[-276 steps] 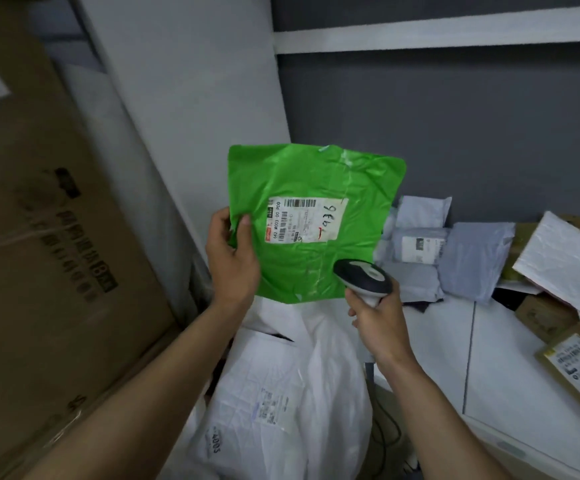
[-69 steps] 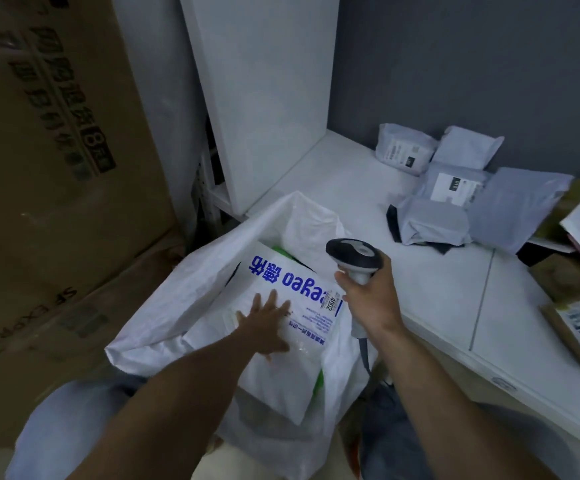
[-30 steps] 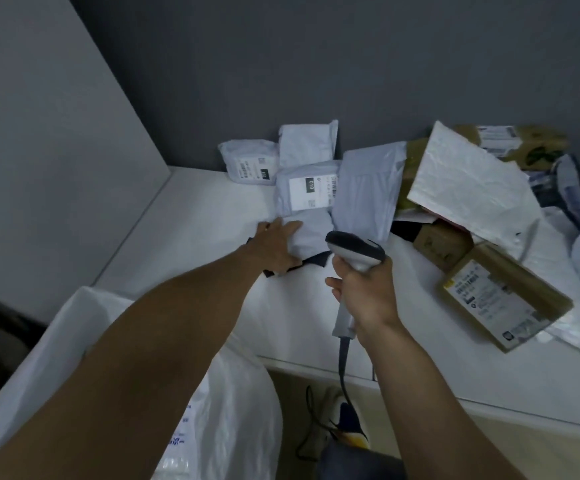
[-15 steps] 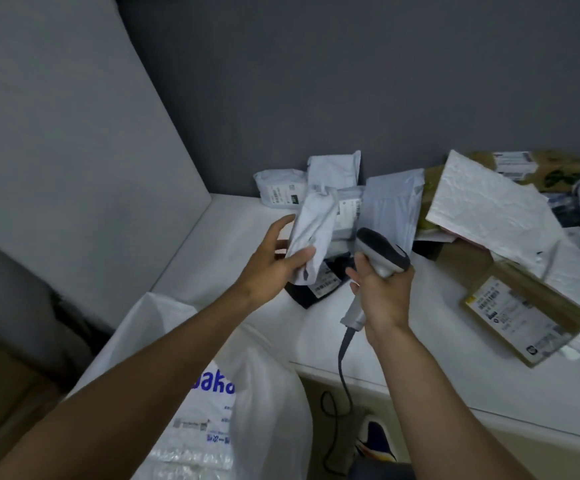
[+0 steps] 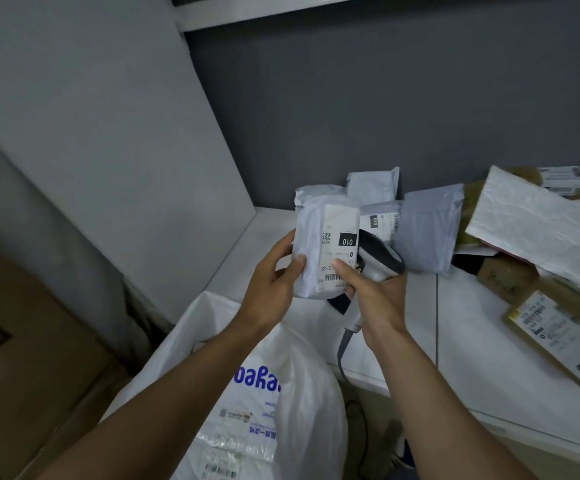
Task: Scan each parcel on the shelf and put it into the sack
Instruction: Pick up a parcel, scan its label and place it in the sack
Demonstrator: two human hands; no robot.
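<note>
My left hand (image 5: 273,282) grips a small grey poly-mailer parcel (image 5: 319,244) upright above the shelf's front left corner, its white label with "010" facing me. My right hand (image 5: 375,296) holds the grey handheld scanner (image 5: 380,259) by its handle, and its thumb presses on the label's lower right. The scanner head sits just behind the parcel's right edge. Below my arms the white sack (image 5: 302,410) stands open, with a white parcel printed in blue letters (image 5: 247,403) inside. More grey mailers (image 5: 427,226) lie at the back of the white shelf (image 5: 489,358).
A crumpled white parcel (image 5: 530,223) and brown cardboard boxes (image 5: 558,330) crowd the shelf's right side. A white upright panel (image 5: 108,133) bounds the shelf on the left. A large cardboard carton (image 5: 15,348) stands at the lower left. The scanner's cable (image 5: 342,355) hangs over the shelf edge.
My left hand has lifted the grey parcel off the pile and turned its label toward me. My right hand has brought the scanner in, its thumb now on the label.
</note>
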